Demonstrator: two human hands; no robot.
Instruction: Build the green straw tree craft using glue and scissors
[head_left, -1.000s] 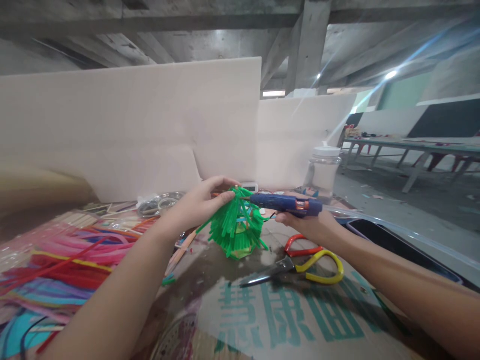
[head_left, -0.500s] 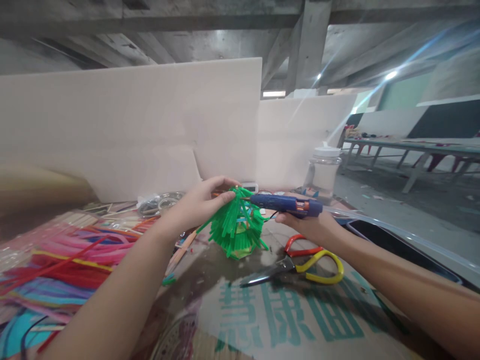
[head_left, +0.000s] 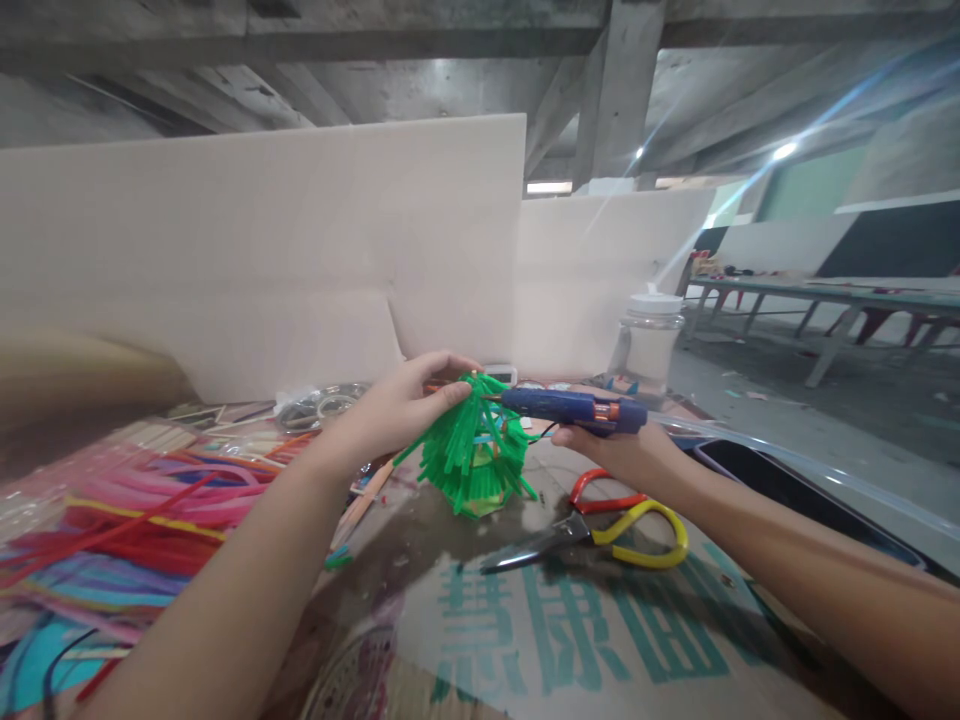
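A cone-shaped bundle of green straw pieces (head_left: 472, 455) stands on the cardboard sheet (head_left: 570, 640). My left hand (head_left: 409, 400) is closed on its top, fingers pinching the green strips. My right hand (head_left: 611, 445) grips a blue glue gun (head_left: 574, 408) held level, its nozzle pointing left and touching the top of the green piece.
Scissors (head_left: 600, 530) with red and yellow handles lie just right of the green piece. A pile of coloured straws (head_left: 112, 530) fills the left side. A clear plastic jar (head_left: 646, 345) stands behind. White foam boards (head_left: 262, 250) wall off the back. A dark tray (head_left: 787, 490) lies at right.
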